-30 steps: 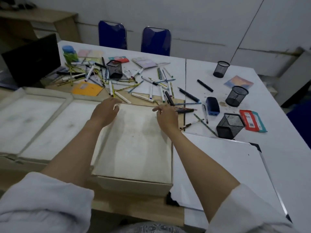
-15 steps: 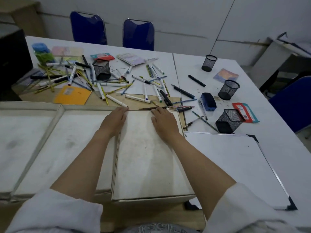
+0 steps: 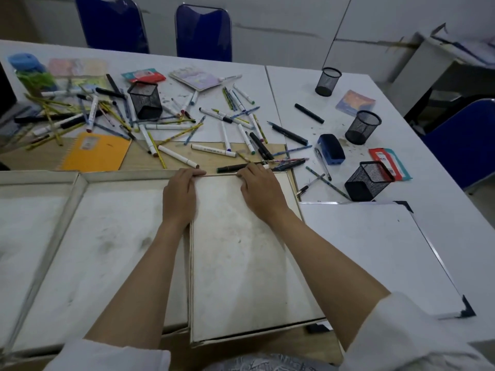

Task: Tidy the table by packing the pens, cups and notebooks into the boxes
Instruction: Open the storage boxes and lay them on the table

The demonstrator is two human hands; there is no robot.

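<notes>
A flat white box (image 3: 241, 263) lies in front of me, right beside an open box (image 3: 107, 250); a third open box (image 3: 26, 223) sits at the far left. My left hand (image 3: 180, 194) and my right hand (image 3: 261, 191) both grip the white box's far edge, fingers curled over it. Beyond it, several pens and markers (image 3: 214, 150) lie scattered. Black mesh cups stand at the back left (image 3: 146, 100), the back right (image 3: 328, 81), the right (image 3: 363, 127) and the near right (image 3: 368, 180). An orange notebook (image 3: 96, 151) and a pale notebook (image 3: 197, 77) lie among the pens.
A whiteboard (image 3: 375, 250) lies flat to the right of the white box. A blue eraser-like block (image 3: 330, 149), a small colourful notebook (image 3: 355, 103) and a red-teal packet (image 3: 389, 163) sit on the right. Two blue chairs (image 3: 203, 33) stand behind the table, another (image 3: 466, 140) to the right.
The white box, earlier raised and overlapping the middle box, now lies flat right beside it. Both hands keep hold of its far edge.
</notes>
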